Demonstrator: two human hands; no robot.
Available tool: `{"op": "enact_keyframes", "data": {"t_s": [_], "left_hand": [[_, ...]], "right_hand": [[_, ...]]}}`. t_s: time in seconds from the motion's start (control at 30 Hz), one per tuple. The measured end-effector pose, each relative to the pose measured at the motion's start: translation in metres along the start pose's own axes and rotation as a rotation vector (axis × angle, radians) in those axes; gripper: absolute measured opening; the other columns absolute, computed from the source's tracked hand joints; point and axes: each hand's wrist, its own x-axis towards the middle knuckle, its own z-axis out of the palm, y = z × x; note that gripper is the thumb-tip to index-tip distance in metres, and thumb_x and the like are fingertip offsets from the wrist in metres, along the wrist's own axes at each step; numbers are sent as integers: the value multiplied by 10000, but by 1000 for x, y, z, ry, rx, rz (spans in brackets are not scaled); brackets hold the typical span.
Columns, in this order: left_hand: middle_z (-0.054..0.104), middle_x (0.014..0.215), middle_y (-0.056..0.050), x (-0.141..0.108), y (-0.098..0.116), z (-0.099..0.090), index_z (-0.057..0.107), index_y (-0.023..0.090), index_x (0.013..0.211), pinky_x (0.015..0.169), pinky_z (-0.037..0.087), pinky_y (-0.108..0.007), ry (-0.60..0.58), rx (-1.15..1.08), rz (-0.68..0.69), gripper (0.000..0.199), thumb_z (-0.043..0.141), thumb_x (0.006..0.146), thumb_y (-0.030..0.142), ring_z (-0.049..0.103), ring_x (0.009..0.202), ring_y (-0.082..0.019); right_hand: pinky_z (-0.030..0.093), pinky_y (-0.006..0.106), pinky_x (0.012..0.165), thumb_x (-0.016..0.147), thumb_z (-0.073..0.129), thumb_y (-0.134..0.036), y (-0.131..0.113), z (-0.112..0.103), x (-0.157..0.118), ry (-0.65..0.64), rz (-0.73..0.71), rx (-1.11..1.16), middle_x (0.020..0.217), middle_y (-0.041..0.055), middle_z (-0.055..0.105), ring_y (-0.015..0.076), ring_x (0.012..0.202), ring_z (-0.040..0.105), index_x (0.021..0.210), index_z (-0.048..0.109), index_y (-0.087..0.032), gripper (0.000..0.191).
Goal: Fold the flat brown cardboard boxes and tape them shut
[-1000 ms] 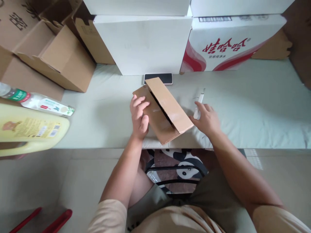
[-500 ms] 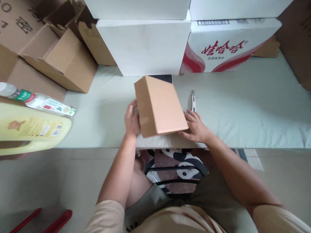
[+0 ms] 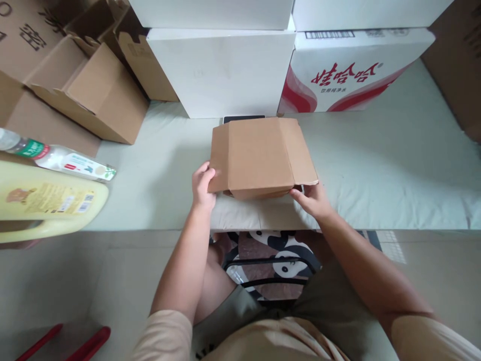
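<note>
In front of me a small brown cardboard box (image 3: 259, 155) is on the cloth-covered table, with flaps spread out to the left and right. My left hand (image 3: 203, 184) pinches the left flap (image 3: 220, 158) near its front corner, thumb on top. At the other side my right hand (image 3: 313, 199) grips the front corner of the right flap (image 3: 300, 155); its thumb lies under the box's front edge and its other fingers are mostly hidden. Part of a dark flat object (image 3: 244, 119) shows behind the box.
White cartons (image 3: 225, 70) and a red-printed carton (image 3: 349, 75) line the back. Open brown boxes (image 3: 108, 90) stand at the left. Nearer lie a clear bottle (image 3: 56, 155) and a yellow jug (image 3: 56, 195). The pale cloth (image 3: 376, 170) ends at the table's front edge.
The box has turned over, and its spread flaps now show. Both hands have taken hold of flaps. The white pen-like tool is hidden, and the cardboard behind the printed carton no longer shows.
</note>
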Motion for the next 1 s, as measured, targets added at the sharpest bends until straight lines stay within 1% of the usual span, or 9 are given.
{"op": "enact_keyframes", "data": {"t_s": [0.13, 0.23, 0.37, 0.57, 0.7, 0.8, 0.87, 0.93, 1.0], "left_hand": [[700, 864, -30, 2, -6, -1, 682, 233, 864, 694, 456, -290, 36, -72, -30, 350, 743, 675, 522, 644, 801, -196], [737, 1015, -41, 2, -8, -2, 683, 258, 980, 784, 507, -314, 19, -110, -45, 445, 751, 671, 572, 702, 956, -236], [715, 859, -27, 3, -6, -2, 697, 230, 907, 693, 490, -278, -50, -63, -17, 433, 856, 611, 504, 686, 808, -198], [698, 742, 6, 6, -6, -2, 704, 201, 838, 593, 477, -236, 5, 37, 25, 392, 877, 635, 488, 622, 636, -129], [711, 705, 5, 5, -2, -3, 726, 195, 833, 537, 455, -225, 72, 120, 32, 387, 883, 626, 483, 604, 592, -120], [685, 667, 11, 3, 1, -3, 732, 191, 800, 516, 429, -226, 73, 112, 17, 317, 844, 630, 433, 587, 573, -120], [585, 576, 34, 3, 2, -3, 707, 192, 721, 478, 355, -220, 91, 80, 13, 221, 770, 664, 396, 504, 514, -100], [530, 540, 39, 5, 1, -3, 684, 197, 664, 463, 312, -225, 108, 75, -6, 155, 691, 681, 351, 454, 491, -98], [601, 596, 29, 8, -1, -4, 695, 206, 688, 502, 373, -229, 89, 128, -30, 100, 679, 670, 304, 516, 541, -114]], "right_hand": [[620, 468, 833, 773, 815, -726, 2, 1, 0, 67, 7, -36, 976, 87, 718, 271, 886, 711, 1298, 630, -238, 740], [623, 440, 863, 747, 849, -702, 3, 0, -1, 142, -8, -85, 1165, 125, 726, 295, 1054, 721, 1336, 595, -239, 791], [631, 465, 920, 734, 863, -694, 0, 0, 0, 182, -29, -120, 1248, 149, 723, 326, 1160, 712, 1358, 564, -235, 831], [644, 467, 865, 742, 844, -713, -2, 3, 0, 177, 29, -131, 1227, 155, 731, 318, 1085, 726, 1331, 574, -231, 807], [624, 449, 871, 755, 826, -715, -3, 3, 1, 184, 32, -106, 1128, 116, 734, 296, 1060, 707, 1214, 620, -247, 687], [595, 406, 816, 860, 665, -777, -6, 2, 3, 226, 34, 47, 924, 51, 687, 250, 927, 682, 958, 624, -262, 526], [536, 340, 682, 887, 632, -775, -10, 1, 6, 288, 77, 156, 740, 3, 558, 191, 729, 589, 763, 521, -256, 545], [447, 296, 585, 837, 707, -763, -14, 1, 7, 348, 128, 201, 664, -21, 442, 150, 623, 463, 679, 417, -247, 612], [401, 287, 559, 796, 745, -762, -16, 1, 8, 383, 155, 193, 660, -24, 408, 141, 608, 407, 672, 396, -247, 635]]}}
